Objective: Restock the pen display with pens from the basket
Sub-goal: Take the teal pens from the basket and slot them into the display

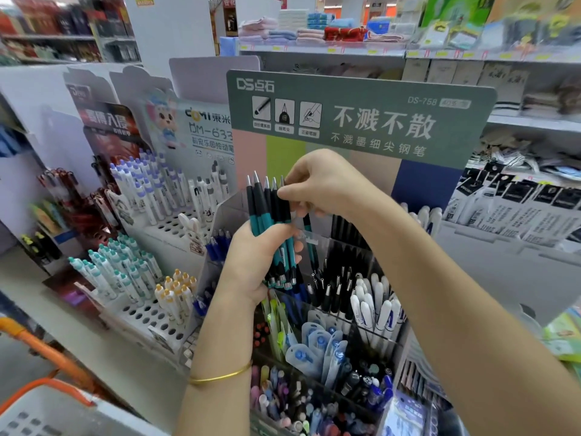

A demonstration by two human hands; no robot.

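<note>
Bottom-left, basket (37,413): sitting low by shelf edge.
L hand (251,262): fingers curling round pens (261,212), tips pointing up, over display.
R hand (320,187): thumb + forefinger pinching one pen's top.
Pen display (231,204): standing just below both hands.

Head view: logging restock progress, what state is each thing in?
bundle of teal-and-black plastic pens: held, silver tips up.
left hand: grips the bundle.
right hand: pinches one pen's upper end.
clear acrylic pen display: compartments partly stocked.
white plastic basket with orange handle: contents out of view.
</note>
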